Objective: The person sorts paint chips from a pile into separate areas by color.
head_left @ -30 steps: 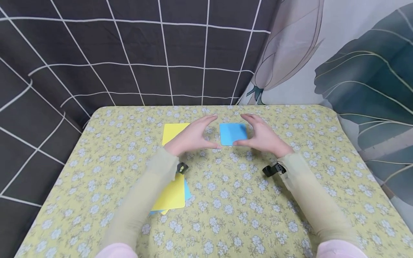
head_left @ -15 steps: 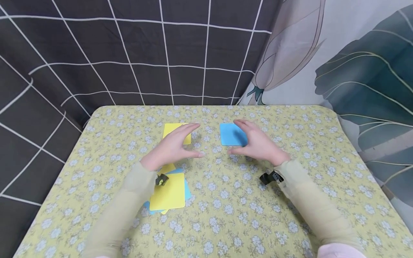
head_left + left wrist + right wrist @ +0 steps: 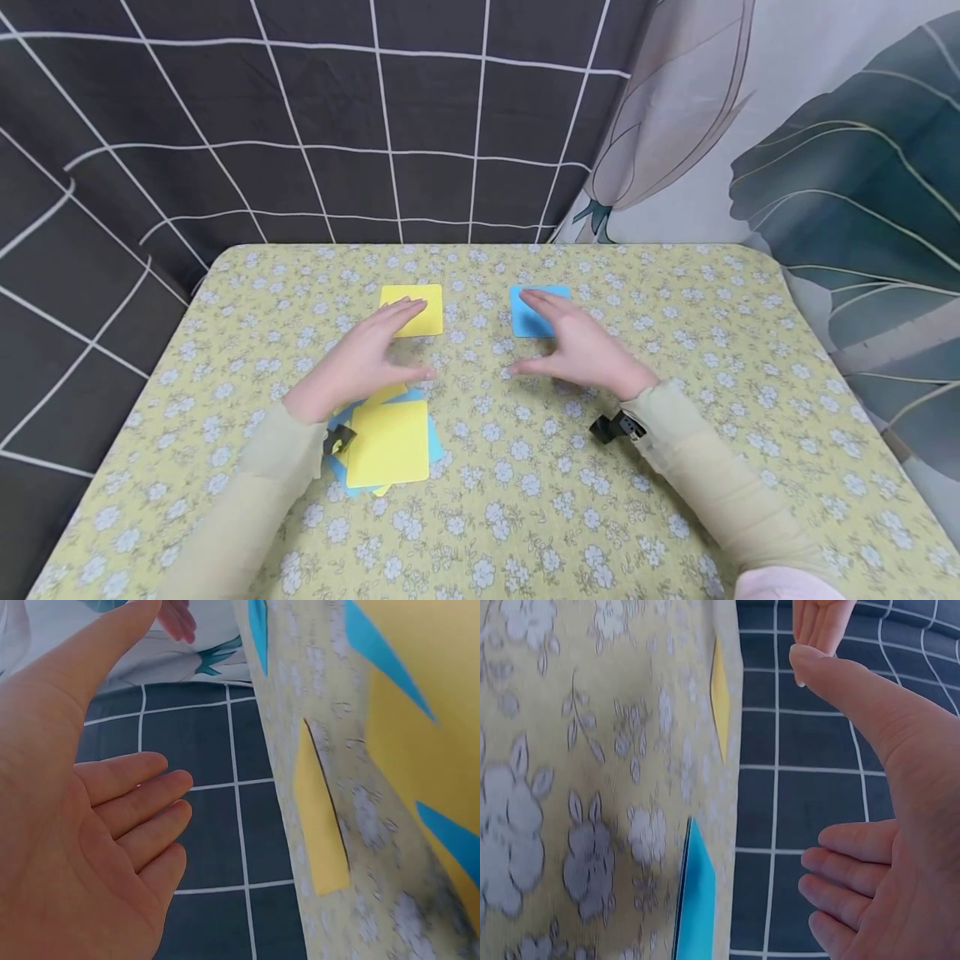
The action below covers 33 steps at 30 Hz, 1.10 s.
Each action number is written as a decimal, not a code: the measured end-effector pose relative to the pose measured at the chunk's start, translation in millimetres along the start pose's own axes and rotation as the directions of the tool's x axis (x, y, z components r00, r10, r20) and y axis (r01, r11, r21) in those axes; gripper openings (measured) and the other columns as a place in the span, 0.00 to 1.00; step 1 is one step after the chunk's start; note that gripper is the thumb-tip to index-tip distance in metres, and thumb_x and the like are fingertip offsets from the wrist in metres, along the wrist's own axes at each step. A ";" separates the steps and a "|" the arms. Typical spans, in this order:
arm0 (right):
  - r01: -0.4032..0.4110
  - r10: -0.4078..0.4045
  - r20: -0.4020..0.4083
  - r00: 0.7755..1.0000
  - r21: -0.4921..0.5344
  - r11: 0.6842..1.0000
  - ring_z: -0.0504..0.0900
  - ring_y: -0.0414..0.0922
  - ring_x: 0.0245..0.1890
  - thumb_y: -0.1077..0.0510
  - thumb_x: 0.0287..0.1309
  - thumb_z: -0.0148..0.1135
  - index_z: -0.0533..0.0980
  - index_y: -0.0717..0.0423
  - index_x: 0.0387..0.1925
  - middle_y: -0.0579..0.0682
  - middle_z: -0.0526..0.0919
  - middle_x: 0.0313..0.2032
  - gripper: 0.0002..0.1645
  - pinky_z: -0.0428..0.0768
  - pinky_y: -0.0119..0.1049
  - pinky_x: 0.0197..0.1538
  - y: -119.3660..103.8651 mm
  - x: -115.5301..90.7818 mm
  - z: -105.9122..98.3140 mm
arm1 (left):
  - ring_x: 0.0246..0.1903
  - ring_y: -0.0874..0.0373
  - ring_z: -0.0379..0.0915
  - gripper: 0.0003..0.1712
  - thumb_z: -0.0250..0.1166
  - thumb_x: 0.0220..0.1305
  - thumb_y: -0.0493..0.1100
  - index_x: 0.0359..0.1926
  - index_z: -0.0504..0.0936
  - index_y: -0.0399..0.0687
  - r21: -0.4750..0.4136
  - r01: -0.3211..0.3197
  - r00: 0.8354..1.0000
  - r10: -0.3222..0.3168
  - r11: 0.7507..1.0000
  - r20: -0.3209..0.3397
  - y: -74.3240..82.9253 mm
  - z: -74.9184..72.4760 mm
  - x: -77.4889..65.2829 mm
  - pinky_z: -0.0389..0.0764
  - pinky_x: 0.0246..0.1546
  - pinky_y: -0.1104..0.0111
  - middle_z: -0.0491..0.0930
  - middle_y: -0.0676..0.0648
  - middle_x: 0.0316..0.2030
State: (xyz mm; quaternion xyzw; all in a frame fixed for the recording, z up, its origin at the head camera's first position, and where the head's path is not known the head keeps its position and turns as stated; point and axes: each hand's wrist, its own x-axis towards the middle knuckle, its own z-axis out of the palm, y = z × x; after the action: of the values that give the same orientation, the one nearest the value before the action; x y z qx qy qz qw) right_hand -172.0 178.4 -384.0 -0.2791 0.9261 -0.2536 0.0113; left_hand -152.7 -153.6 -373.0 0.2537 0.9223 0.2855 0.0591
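Observation:
My left hand [image 3: 358, 360] hovers over the left part of the table, thumb apart from the fingers and nothing held. Beneath its wrist lies a loose pile of yellow and blue square cards, with a yellow card [image 3: 388, 446] on top. Past its fingertips another yellow card [image 3: 422, 321] lies flat, partly covered by the fingers. My right hand [image 3: 581, 346] is also held above the cloth with thumb and fingers spread. Its fingers overlap a blue card [image 3: 530, 319] in the head view. The right wrist view shows that blue card [image 3: 696, 900] below the empty palm.
A floral yellow cloth [image 3: 517, 517] covers the table. Behind it hangs a dark curtain with white grid lines [image 3: 337, 108], and a leaf-patterned curtain [image 3: 847, 192] hangs at the right. Each wrist wears a small black camera [image 3: 617, 427].
My left hand has moved left and nearer, uncovering the far yellow card and more of the pile. My right hand has shifted slightly left and nearer. The cards have stayed put.

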 end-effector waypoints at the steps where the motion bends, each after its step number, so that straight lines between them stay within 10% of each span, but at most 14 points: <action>1: 0.006 -0.006 -0.001 1.000 0.002 1.000 0.58 0.55 0.74 0.30 0.45 0.78 0.56 0.58 0.78 0.56 0.59 0.76 0.69 0.60 0.53 0.74 -1.5 0.0 0.9 | 0.76 0.46 0.47 0.58 0.77 0.56 0.62 0.79 0.59 0.45 0.001 0.004 1.000 -0.004 1.000 0.000 -1.0 0.3 -2.7 0.53 0.73 0.44 0.56 0.43 0.77; 33: 0.171 -0.170 0.092 0.981 -0.005 0.985 0.60 0.51 0.74 0.29 0.45 0.77 0.59 0.62 0.76 0.57 0.63 0.74 0.68 0.58 0.42 0.75 -68.1 6.2 45.2 | 0.71 0.39 0.57 0.62 0.81 0.46 0.63 0.76 0.63 0.42 0.053 0.067 0.998 -0.067 0.996 -0.004 -7.4 13.0 -83.1 0.61 0.69 0.42 0.63 0.40 0.73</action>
State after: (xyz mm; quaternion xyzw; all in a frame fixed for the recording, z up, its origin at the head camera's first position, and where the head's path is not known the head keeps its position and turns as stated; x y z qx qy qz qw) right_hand -135.1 105.5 -390.2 -0.3689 0.8989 -0.2344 0.0299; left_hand -80.8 -194.1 -390.9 0.2237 0.9376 0.2591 0.0611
